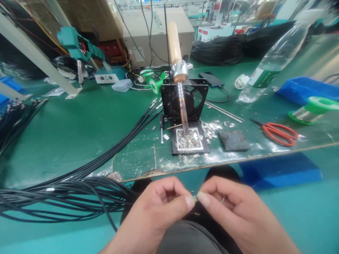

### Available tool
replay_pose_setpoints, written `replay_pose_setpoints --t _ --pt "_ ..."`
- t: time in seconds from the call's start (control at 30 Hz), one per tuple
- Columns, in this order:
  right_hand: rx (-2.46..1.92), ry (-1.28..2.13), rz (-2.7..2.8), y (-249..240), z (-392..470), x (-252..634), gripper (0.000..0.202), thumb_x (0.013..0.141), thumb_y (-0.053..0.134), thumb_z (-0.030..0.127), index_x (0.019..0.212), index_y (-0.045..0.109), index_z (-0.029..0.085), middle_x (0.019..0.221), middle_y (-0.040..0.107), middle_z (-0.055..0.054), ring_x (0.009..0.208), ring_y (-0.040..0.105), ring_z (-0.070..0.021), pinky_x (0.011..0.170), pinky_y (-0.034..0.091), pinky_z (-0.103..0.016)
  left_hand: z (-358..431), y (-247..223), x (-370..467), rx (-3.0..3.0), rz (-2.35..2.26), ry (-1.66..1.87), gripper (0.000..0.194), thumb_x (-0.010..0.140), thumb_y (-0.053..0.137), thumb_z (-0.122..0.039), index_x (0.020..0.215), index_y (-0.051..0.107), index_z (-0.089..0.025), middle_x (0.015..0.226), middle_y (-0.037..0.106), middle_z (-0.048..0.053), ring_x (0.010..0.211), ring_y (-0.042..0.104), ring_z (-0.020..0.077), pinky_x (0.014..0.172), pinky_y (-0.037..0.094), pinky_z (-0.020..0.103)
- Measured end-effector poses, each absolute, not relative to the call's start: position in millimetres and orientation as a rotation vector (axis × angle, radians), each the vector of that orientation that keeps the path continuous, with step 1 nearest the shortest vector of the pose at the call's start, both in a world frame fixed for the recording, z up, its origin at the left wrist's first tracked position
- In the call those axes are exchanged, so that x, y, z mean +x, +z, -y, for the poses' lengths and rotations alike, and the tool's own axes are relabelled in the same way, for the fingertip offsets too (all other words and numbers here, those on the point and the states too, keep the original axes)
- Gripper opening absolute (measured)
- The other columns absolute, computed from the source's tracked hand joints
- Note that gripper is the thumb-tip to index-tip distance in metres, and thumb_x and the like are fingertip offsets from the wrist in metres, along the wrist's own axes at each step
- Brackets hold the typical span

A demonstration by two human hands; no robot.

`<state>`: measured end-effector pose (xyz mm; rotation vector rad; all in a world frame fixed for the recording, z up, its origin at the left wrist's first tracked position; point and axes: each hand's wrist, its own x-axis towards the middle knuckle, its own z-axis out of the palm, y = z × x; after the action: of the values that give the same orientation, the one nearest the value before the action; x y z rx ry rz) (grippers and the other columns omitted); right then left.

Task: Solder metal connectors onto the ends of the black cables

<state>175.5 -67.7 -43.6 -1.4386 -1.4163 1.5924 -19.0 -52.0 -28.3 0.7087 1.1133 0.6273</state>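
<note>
My left hand [160, 206] and my right hand [233, 208] meet over my lap, below the table edge. Fingers and thumbs of both are pinched together on a small silvery metal piece [195, 198]. Most of that piece is hidden, so its exact kind cannot be made out. Beside my left hand lies a large bundle of black cables [90, 192]. More black cables [124, 141] run across the green table, their metal ends near a black fan [182, 100]. A wooden-handled soldering iron [178, 70] points down at a small tray [178, 150] of metal bits.
Right of the tray are loose metal plates [210, 130], a dark grey block [234, 141], red-handled scissors [280, 134] and a solder spool [308, 112]. A water bottle [267, 76] and a blue bin [307, 90] stand behind. A small screwdriver [161, 127] lies left of the tray.
</note>
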Motion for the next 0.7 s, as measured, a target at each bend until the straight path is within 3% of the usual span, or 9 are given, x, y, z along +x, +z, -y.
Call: replay_pose_setpoints --t 0.33,0.7 --pt "-1.524 1.56 1.275 -34.4 68.1 167.6 0.033 0.093 0.067 0.05 0.079 0.067 0.019 0.062 0.044 0.004 0.06 0.036 -0.0123 0.057 0.029 -0.027 48.1 -26.4 -17.2 0.697 -1.115 0.624 0.029 0.076 0.083 -0.036 0.069 0.061 -0.019 0.06 0.042 -0.008 0.061 0.025 0.0108 0.058 0.021 0.028" --pt "-1.509 1.562 1.247 -36.3 66.3 167.2 0.036 0.094 0.065 0.052 0.079 0.065 0.02 0.064 0.042 0.004 0.062 0.034 -0.0131 0.058 0.029 -0.027 41.9 -23.7 -16.4 0.761 -1.148 0.596 0.026 0.078 0.079 -0.036 0.07 0.061 -0.02 0.058 0.04 -0.008 0.059 0.026 0.0108 0.057 0.021 0.029"
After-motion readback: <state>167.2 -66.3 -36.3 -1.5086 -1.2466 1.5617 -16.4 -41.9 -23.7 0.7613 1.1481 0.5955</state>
